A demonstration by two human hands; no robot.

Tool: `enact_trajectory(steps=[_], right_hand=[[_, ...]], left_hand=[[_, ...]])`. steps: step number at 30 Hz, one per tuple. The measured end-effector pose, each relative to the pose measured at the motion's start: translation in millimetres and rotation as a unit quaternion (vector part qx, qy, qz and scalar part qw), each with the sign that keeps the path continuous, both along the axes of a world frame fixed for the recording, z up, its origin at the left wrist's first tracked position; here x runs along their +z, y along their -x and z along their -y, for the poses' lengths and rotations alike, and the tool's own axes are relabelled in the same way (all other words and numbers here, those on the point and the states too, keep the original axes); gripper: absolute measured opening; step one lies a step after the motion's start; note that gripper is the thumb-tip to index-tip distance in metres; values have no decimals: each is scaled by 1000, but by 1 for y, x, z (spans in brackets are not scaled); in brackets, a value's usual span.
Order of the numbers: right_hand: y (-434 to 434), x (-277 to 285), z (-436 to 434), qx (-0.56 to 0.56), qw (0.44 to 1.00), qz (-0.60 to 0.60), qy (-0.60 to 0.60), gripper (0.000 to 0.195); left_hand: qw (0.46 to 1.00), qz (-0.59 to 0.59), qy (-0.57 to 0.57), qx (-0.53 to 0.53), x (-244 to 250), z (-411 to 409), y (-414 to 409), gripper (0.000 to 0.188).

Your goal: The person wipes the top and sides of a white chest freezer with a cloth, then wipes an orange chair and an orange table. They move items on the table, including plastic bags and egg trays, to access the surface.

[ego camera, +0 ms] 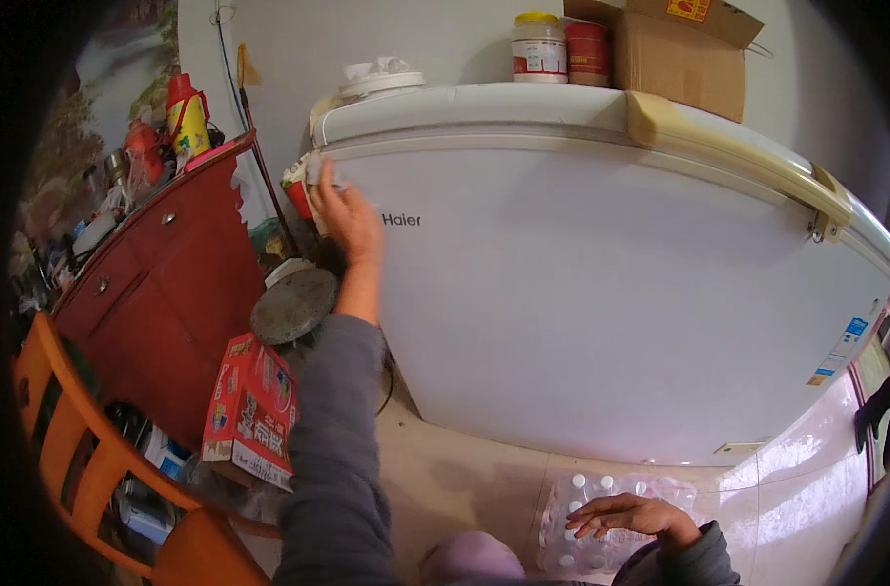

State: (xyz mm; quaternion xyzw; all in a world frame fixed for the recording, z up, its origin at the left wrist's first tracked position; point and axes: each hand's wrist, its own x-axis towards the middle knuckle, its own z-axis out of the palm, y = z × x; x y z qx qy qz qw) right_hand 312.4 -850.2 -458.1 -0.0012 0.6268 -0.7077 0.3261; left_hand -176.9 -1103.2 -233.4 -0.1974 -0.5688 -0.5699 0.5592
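My left hand (351, 220) reaches out to the upper left corner of a white Haier chest freezer (576, 293). Its fingers press a greyish cloth (315, 170) against the freezer's side edge; much of the cloth is hidden behind them. My right hand (635, 516) hangs low with its fingers apart and holds nothing. Beneath it on the floor lies a plastic-wrapped pack of clear bottles (562, 505) with white caps, partly covered by the hand.
A cardboard box (679, 66), a yellow-lidded jar (539, 51) and a red canister (587, 55) stand on the freezer. At left are a red cabinet (174, 293), a round stool (294, 304), a red carton (251, 410) and a wooden chair (100, 447).
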Motion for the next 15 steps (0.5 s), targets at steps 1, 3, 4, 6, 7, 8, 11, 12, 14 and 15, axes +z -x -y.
enact_trajectory(steps=[1, 3, 4, 6, 7, 8, 11, 12, 14, 15], right_hand=[[2, 1, 3, -3, 1000, 7, -19, 43], [5, -5, 6, -1, 1000, -11, -2, 45], [4, -9, 6, 1, 1000, -16, 8, 46], [5, -9, 9, 9, 999, -25, 20, 47], [5, -11, 7, 10, 999, -28, 22, 47], [4, -13, 8, 6, 999, -28, 32, 46], [5, -18, 3, 16, 999, -29, 18, 45], [2, -14, 2, 11, 1000, -28, -6, 45], [-4, -2, -1, -10, 998, -33, -48, 44], [-7, 2, -4, -11, 998, -31, -45, 44]], left_hand=[[997, -22, 17, -70, -2, -28, -9, 54], [987, -126, 89, -35, 6, -87, -57, 55], [967, -201, 143, 70, 11, -113, -89, 55], [972, -181, 144, -40, 20, -146, -115, 55], [955, -182, 226, -71, 18, -159, -134, 55], [934, -272, 230, -6, 11, -176, -146, 53], [881, -356, 313, -3, 12, -168, -145, 65], [864, -358, 349, 52, 20, -153, -124, 66], [877, -333, 333, 96, 49, -111, -81, 63], [906, -304, 281, 91, 67, -87, -62, 58]])
